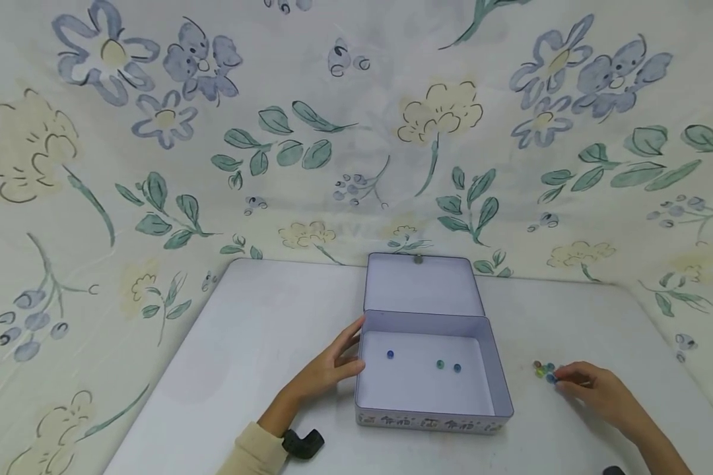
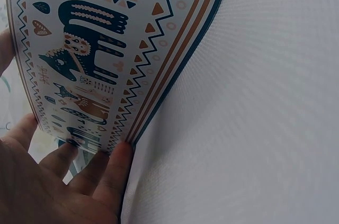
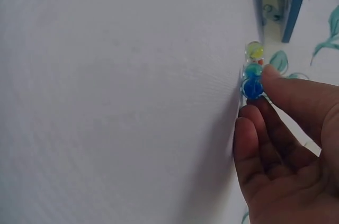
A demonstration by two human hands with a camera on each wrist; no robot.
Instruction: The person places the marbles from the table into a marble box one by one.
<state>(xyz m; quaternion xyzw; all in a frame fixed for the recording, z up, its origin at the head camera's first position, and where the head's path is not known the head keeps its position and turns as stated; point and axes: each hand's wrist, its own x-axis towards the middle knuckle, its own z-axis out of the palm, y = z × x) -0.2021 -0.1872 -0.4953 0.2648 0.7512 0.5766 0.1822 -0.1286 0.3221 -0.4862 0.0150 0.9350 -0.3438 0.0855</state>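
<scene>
A lidded metal box (image 1: pixel 434 423) stands on the table with its lid (image 1: pixel 424 287) tipped back. Inside lie a dark blue marble (image 1: pixel 390 354), a green marble (image 1: pixel 440 364) and a blue-teal marble (image 1: pixel 457 368). My left hand (image 1: pixel 327 369) rests spread against the box's left wall; the left wrist view shows the fingertips touching its printed side (image 2: pixel 90 70). To the right of the box, my right hand (image 1: pixel 600 392) pinches a blue marble (image 3: pixel 252 88) between thumb and fingers. Beside it sit several loose marbles, among them a yellow-green marble (image 3: pixel 255 50) and a reddish-brown marble (image 1: pixel 537 364).
The white table (image 1: pixel 243 330) extends around the box. Floral fabric (image 1: pixel 356 165) rises behind and at both sides. A black wrist strap (image 1: pixel 303 444) circles the left forearm by the beige sleeve (image 1: pixel 255 452).
</scene>
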